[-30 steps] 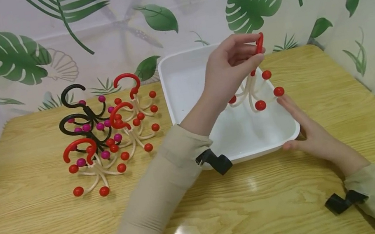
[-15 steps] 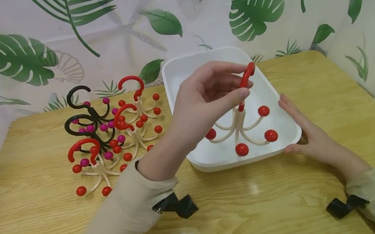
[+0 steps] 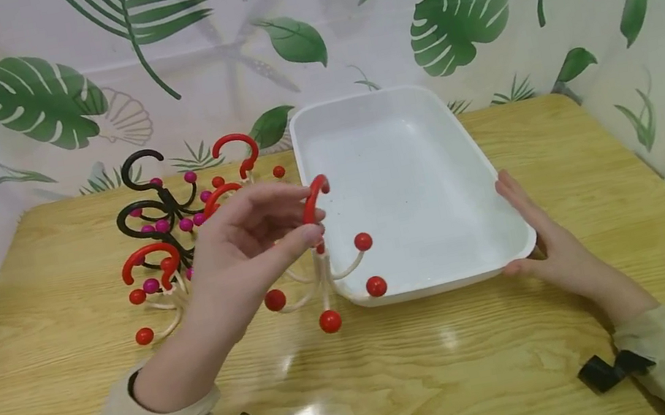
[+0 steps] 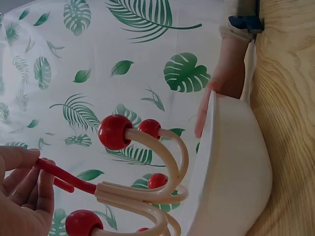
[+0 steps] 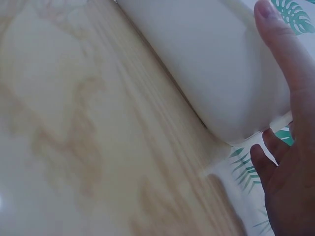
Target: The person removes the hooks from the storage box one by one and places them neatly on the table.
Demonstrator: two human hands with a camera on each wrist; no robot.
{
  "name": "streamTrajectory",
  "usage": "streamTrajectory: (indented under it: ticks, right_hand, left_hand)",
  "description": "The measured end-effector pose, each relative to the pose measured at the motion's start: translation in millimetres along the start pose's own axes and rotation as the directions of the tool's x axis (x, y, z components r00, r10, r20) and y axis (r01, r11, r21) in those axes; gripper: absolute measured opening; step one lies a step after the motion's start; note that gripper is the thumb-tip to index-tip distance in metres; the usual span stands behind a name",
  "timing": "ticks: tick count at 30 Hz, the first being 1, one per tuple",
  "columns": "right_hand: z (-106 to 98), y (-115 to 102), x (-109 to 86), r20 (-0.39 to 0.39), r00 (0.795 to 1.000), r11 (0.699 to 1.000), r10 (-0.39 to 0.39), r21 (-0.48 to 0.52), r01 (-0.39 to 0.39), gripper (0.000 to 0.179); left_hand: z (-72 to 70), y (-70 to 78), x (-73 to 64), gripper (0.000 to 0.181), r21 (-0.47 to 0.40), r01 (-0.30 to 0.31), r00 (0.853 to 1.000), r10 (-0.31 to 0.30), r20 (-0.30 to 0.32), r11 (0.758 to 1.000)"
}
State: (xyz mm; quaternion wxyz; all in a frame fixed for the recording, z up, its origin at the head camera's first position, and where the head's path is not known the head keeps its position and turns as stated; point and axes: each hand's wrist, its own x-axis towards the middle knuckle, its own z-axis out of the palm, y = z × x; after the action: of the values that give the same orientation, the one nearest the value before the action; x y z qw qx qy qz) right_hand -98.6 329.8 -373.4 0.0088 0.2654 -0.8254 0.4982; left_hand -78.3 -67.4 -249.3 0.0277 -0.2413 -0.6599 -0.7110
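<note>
My left hand pinches the red hook of a multi-hook hanger. Below the hook, its cream arms curve outward and up to red ball tips. In the head view the hanger overlaps the front left rim of a white tray; the left wrist view shows its arms close by the tray's wall. My right hand rests against the tray's front right corner, thumb on the front and straight fingers along the right side.
Left of the tray stand two black hangers with magenta balls. Red-hooked ones are a front-left hanger, a back hanger and another partly behind my left hand. A leaf-patterned cloth hangs behind the wooden table.
My left hand has carried the hanger left and toward me, from over the tray's right side to its front left edge. The right hand stays at the tray's corner.
</note>
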Motion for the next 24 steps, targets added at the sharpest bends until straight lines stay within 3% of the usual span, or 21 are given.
streamTrajectory:
  ticks: [11,24]
  right_hand:
    - [-3,1,-1.3,-0.001,1.0,1.0,-0.005,0.017,0.005,0.106]
    - [1,2,1.4,0.005,1.0,1.0,0.002,0.013,-0.002,0.107]
  left_hand:
    - [-38.9,-17.4,-17.0,0.033,0.126,0.054,0.986,-0.033,-0.162,0.991]
    - [-54.0,-32.3,-24.8,0.032,0.139,0.103,0.959,-0.062,-0.276,0.985]
